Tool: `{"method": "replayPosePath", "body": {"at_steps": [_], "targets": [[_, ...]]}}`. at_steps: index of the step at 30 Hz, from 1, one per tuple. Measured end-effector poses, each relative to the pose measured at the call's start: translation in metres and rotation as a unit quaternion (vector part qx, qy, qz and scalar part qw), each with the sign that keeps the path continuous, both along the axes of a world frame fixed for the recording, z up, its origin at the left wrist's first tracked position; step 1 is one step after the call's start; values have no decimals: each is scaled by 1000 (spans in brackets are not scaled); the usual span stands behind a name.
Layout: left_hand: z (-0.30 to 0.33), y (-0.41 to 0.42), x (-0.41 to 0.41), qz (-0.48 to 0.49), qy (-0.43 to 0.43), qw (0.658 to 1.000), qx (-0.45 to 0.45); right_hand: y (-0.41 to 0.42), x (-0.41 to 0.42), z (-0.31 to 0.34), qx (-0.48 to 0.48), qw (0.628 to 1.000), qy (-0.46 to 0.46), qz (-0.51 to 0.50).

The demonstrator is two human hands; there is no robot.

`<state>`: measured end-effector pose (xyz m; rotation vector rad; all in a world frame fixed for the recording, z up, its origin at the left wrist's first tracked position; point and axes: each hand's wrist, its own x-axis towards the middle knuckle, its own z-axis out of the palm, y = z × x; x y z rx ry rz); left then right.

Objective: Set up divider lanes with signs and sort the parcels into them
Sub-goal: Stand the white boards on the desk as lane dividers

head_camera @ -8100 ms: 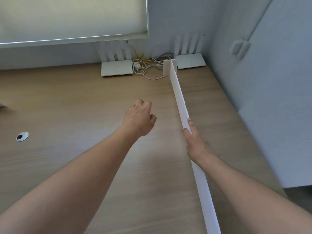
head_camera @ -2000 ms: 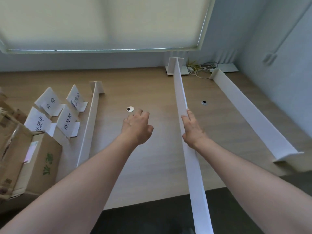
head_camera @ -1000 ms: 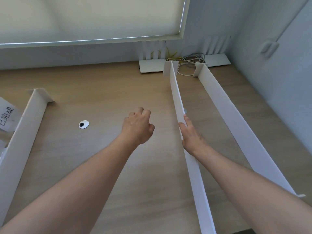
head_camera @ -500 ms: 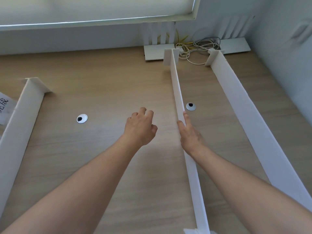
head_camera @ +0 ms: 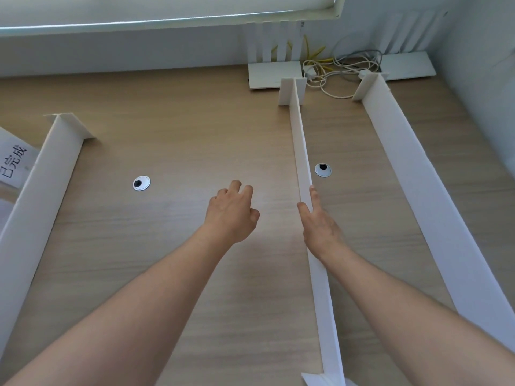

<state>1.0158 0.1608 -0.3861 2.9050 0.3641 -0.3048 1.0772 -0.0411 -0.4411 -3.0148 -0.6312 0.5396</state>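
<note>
Leftmost, a paper sign [head_camera: 12, 164] with black characters lies beside a long white divider [head_camera: 41, 196] that stands on edge on the wooden desk [head_camera: 172, 140]. Further right the left hand [head_camera: 232, 211] hovers over the bare wood with fingers loosely curled, holding nothing, while the right hand [head_camera: 317, 222] has straight fingers laid along the middle divider [head_camera: 302, 151], thumb on its near face, apparently pinching its top edge. Another divider [head_camera: 412, 174], thin white board with a folded foot at its far end, runs alongside, well apart, toward the wall.
</note>
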Motion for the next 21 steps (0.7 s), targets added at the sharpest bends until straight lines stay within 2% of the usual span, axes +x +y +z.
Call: {"method": "replayPosePath", "body": {"at_steps": [8, 12, 16, 21], "targets": [[1, -9, -16, 19, -5, 1000, 4, -10, -4, -1, -1, 1000, -11, 4], [8, -14, -31, 33, -2, 999, 9, -12, -12, 7, -6, 998, -54, 20], [23, -16, -55, 59, 1, 998, 7, -8, -22, 29, -2, 993, -98, 64], [54, -9, -90, 101, -15, 995, 9, 22, -48, 74, 23, 992, -88, 87]]}}
